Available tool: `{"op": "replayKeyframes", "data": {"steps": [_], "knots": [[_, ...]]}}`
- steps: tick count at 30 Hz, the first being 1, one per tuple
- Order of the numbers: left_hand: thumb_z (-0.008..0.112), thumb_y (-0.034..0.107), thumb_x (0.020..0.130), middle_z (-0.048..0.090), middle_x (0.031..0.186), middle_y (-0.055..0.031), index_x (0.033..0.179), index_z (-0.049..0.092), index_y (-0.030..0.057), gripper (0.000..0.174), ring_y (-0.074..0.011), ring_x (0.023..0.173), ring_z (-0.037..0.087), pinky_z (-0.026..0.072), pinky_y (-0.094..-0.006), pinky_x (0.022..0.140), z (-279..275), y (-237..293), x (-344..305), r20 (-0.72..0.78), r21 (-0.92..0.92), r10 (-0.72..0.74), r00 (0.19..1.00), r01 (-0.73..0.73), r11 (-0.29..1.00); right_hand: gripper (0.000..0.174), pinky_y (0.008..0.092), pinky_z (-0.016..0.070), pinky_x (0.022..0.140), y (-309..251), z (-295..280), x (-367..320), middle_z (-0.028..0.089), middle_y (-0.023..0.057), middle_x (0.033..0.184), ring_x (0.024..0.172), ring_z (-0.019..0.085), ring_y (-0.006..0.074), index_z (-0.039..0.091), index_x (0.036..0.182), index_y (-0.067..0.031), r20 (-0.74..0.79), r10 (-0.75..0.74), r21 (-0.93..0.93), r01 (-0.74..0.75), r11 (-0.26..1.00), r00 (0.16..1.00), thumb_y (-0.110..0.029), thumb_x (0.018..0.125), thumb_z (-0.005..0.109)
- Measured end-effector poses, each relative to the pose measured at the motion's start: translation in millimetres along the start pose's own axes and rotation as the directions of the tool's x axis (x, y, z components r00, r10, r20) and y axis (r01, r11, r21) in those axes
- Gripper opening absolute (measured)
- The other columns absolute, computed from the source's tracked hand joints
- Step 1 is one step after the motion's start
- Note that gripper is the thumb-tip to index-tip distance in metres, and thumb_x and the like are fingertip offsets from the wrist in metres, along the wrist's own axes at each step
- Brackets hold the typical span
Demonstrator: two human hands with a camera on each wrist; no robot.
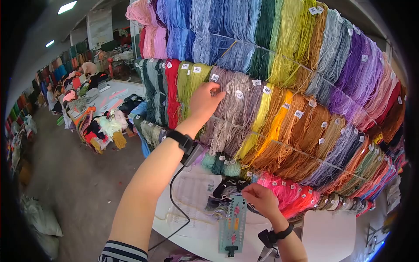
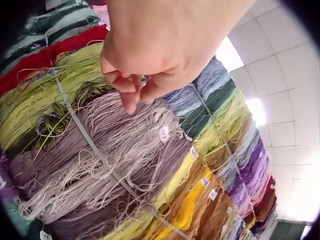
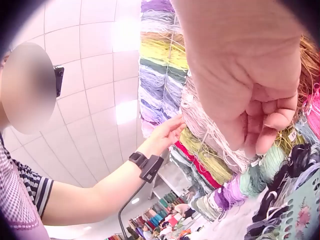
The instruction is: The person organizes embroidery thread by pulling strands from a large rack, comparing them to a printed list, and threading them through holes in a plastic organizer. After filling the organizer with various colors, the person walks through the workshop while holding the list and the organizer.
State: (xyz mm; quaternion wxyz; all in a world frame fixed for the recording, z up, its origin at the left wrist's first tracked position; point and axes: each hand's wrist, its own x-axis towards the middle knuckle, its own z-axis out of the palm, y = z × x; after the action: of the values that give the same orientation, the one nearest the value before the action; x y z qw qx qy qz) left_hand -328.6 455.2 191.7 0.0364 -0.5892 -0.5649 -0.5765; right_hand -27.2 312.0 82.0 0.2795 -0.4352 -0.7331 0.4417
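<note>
Yarn, mauve: left hand pinches | right hand: grasp unclear

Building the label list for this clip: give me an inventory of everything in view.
yarn skeins: many, all colours, hung in rows on the wall
taupe skein: one, grey-mauve, middle row
tags: many, white, on the skeins
thread card: one, teal, perforated, over the table
dark threads: one bunch, black and mixed, at the card's top
table: one, white, below the wall
yarn piles: several, mixed colours, far tables at left
wrist bands: two, black, one per wrist
left hand: one, pinches strands of the taupe skein
right hand: one, grips the thread card's top
</note>
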Motion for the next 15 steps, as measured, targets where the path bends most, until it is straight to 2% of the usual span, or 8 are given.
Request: {"op": "replayKeyframes", "data": {"steps": [1, 5, 7, 10, 11, 13, 14, 15], "knots": [[0.072, 0.021, 0.083, 0.064, 0.085, -0.0041, 0.096, 0.069, 0.0050, 0.021, -0.0157, 0.075, 0.063, 0.0496, -0.0298, 0.070, 3.4, -1.5, 5.1, -0.069, 0.155, 0.059, 0.996, -0.047, 0.987, 0.013, 0.0207, 0.0441, 0.060, -6.0, 4.5, 4.6, 0.062, -0.0018, 0.072, 0.066, 0.054, 0.0032, 0.067, 0.095, -0.0020, -0.001, -0.023, -0.004, 0.023, 1.000, 1.000, -0.012, 0.087, 0.069], [0.074, 0.026, 0.082, 0.063, 0.084, -0.0066, 0.091, 0.070, 0.0044, 0.024, -0.0176, 0.075, 0.061, 0.0474, -0.0302, 0.070, -0.8, -14.4, 15.6, 0.026, 0.095, -0.012, 1.000, 0.010, 0.995, 0.012, 0.0198, 0.0451, 0.062, -26.4, 16.3, 21.3, 0.064, -0.0017, 0.079, 0.069, 0.057, 0.0031, 0.066, 0.095, -0.0008, -0.006, -0.039, -0.041, 0.038, 0.998, 0.999, -0.010, 0.088, 0.067], [0.074, 0.027, 0.080, 0.064, 0.085, -0.0091, 0.079, 0.069, 0.0047, 0.023, -0.0227, 0.076, 0.063, 0.0480, -0.0340, 0.068, -13.0, -27.0, 14.3, 0.133, -0.074, -0.055, 0.990, 0.066, 0.995, 0.012, 0.0209, 0.0451, 0.062, -30.8, 24.2, 33.4, 0.064, -0.0012, 0.076, 0.068, 0.055, 0.0037, 0.067, 0.094, -0.0010, -0.055, -0.046, 0.004, 0.046, 0.999, 0.997, -0.011, 0.087, 0.067], [0.072, 0.021, 0.082, 0.062, 0.081, -0.0081, 0.080, 0.067, 0.0022, 0.019, -0.0189, 0.074, 0.059, 0.0457, -0.0308, 0.067, -29.5, -48.3, 14.2, 0.312, -0.304, 0.021, 0.950, 0.079, 0.949, 0.013, 0.0217, 0.0456, 0.062, -47.3, 43.5, 58.6, 0.064, -0.0009, 0.075, 0.067, 0.055, 0.0045, 0.067, 0.093, -0.0008, -0.145, -0.054, 0.100, 0.069, 0.993, 0.988, -0.012, 0.087, 0.068], [0.072, 0.021, 0.082, 0.062, 0.081, -0.0081, 0.080, 0.067, 0.0022, 0.019, -0.0189, 0.074, 0.059, 0.0457, -0.0308, 0.067, -35.2, -54.0, 10.6, 0.325, -0.318, 0.023, 0.945, 0.086, 0.944, 0.012, 0.0215, 0.0461, 0.062, -55.2, 50.0, 67.3, 0.064, -0.0011, 0.075, 0.067, 0.056, 0.0047, 0.067, 0.092, -0.0003, -0.188, -0.055, 0.158, 0.086, 0.984, 0.981, -0.011, 0.087, 0.068], [0.071, 0.014, 0.084, 0.058, 0.078, -0.0060, 0.079, 0.065, 0.0003, 0.015, -0.0154, 0.072, 0.054, 0.0434, -0.0289, 0.065, -49.2, -58.7, -3.1, 0.397, -0.508, 0.190, 0.898, 0.043, 0.860, 0.013, 0.0209, 0.0469, 0.066, -74.6, 61.2, 86.2, 0.066, -0.0006, 0.082, 0.074, 0.058, 0.0049, 0.066, 0.097, 0.0003, -0.210, -0.079, 0.138, 0.109, 0.984, 0.974, -0.011, 0.090, 0.065], [0.071, 0.012, 0.083, 0.055, 0.077, -0.0044, 0.079, 0.064, 0.0003, 0.015, -0.0141, 0.072, 0.053, 0.0423, -0.0288, 0.064, -61.9, -52.4, -15.6, 0.428, -0.478, 0.263, 0.865, -0.030, 0.878, 0.015, 0.0212, 0.0476, 0.068, -83.5, 66.5, 99.2, 0.067, 0.0008, 0.087, 0.080, 0.060, 0.0069, 0.065, 0.101, 0.0000, -0.286, -0.090, 0.244, 0.164, 0.956, 0.954, -0.012, 0.092, 0.062], [0.070, 0.010, 0.086, 0.051, 0.077, 0.0000, 0.080, 0.062, 0.0013, 0.013, -0.0082, 0.075, 0.049, 0.0391, -0.0240, 0.066, -67.0, -53.2, -32.2, 0.506, -0.533, 0.280, 0.815, 0.041, 0.845, 0.017, 0.0215, 0.0483, 0.071, -93.5, 70.7, 112.3, 0.068, 0.0023, 0.092, 0.086, 0.063, 0.0089, 0.064, 0.106, -0.0004, -0.367, -0.093, 0.343, 0.227, 0.912, 0.926, -0.012, 0.094, 0.060]]}}
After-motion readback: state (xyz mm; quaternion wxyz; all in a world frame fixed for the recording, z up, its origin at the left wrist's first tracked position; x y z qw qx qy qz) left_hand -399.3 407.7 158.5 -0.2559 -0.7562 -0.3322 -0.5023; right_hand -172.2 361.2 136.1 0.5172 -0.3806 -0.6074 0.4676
